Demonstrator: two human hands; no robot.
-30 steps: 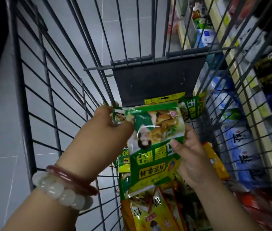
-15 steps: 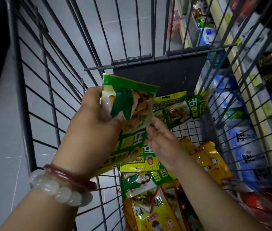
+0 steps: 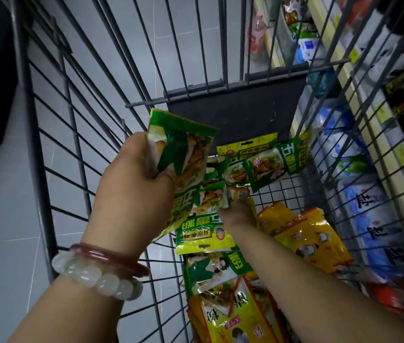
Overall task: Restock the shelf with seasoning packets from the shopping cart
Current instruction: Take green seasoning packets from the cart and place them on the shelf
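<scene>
Now, nearest me the left hand [image 3: 134, 184] holds a bunch of green seasoning packets [image 3: 183, 157] upright above the shopping cart [image 3: 47, 194], fingers curled round their left edge, long axis running up toward the cart's far wall. Just beyond and lower, the right hand [image 3: 238, 214] reaches down among the loose green packets [image 3: 205, 231] on the cart floor; its grip looks closed on a small packet [image 3: 238, 194] (fingertips hidden, so I cannot tell for certain). I judge the right hand nearer the next pick. Yellow packets [image 3: 305, 236] lie right of it. The shelf [image 3: 369, 134] stands beyond the cart's right wall.
</scene>
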